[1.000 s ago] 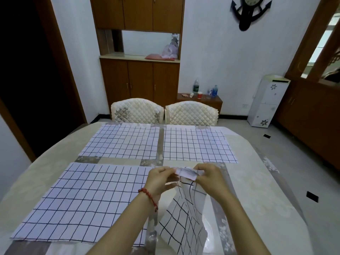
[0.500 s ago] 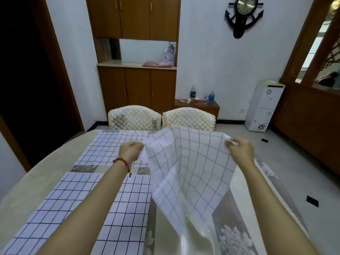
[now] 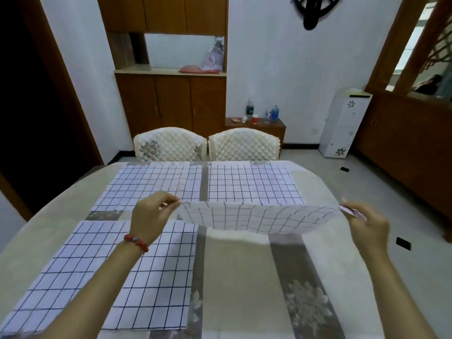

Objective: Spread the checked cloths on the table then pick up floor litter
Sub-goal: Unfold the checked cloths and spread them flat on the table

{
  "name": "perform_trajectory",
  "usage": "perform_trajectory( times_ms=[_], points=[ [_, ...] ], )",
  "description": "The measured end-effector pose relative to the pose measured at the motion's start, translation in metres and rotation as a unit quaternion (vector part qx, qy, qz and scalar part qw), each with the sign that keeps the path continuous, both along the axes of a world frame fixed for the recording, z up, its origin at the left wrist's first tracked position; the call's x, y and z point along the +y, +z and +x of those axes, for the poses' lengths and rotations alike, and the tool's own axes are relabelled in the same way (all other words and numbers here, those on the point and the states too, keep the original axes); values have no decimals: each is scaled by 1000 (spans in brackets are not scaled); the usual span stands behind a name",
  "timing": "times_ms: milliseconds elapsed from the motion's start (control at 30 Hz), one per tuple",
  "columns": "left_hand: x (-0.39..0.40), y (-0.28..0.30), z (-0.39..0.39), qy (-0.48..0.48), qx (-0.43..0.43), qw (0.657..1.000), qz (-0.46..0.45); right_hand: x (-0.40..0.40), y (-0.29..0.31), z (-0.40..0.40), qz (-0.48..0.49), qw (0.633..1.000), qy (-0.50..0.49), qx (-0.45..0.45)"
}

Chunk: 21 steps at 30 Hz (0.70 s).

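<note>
Both arms reach forward over the desk (image 3: 239, 277), spread wide apart. The left hand (image 3: 150, 220), a red bead bracelet (image 3: 136, 242) on its wrist, pinches one top corner of a checked cloth (image 3: 256, 220) between thumb and fingertips. The right hand (image 3: 367, 226) grips the opposite corner, fingers curled closed around the fabric's edge.

The held cloth is pulled taut along its upper edge between the two hands and hangs in the air above the bare, near-right part of the desk. It is white with a thin dark grid; its lower edge sags in a shallow curve and appears to be clear of the surface.

Three more checked cloths lie flat on the desk: one at near left (image 3: 122, 277), under the left forearm, and two side by side at the far end, far left (image 3: 156, 184) and far right (image 3: 252, 182). The desk covering is beige with grey floral bands.

Two small dark pieces lie on the floor to the right, one near the right hand (image 3: 403, 243) and one farther off (image 3: 344, 169). Two quilted white chairs (image 3: 208, 145) stand at the desk's far side.
</note>
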State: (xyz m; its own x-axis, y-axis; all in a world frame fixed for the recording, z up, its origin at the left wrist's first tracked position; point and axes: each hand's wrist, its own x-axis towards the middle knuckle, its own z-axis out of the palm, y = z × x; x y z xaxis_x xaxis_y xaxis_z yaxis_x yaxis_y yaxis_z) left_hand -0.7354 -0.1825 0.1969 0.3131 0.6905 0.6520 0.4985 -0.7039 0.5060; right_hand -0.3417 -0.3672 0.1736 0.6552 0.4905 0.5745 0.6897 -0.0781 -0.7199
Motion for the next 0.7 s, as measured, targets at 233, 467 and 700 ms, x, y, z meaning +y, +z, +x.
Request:
perform_trajectory(
  times_ms=[233, 467, 700],
  points=[
    [-36, -84, -4, -43, 133, 989, 43, -45, -84, 1, -80, 993, -7, 87],
    [-57, -137, 15, -75, 239, 967, -52, -64, -141, 8, -227, 965, -27, 132],
    [-72, -184, 28, -60, 328, 927, -171, -71, -156, 24, -361, 922, -28, 135]
  ],
)
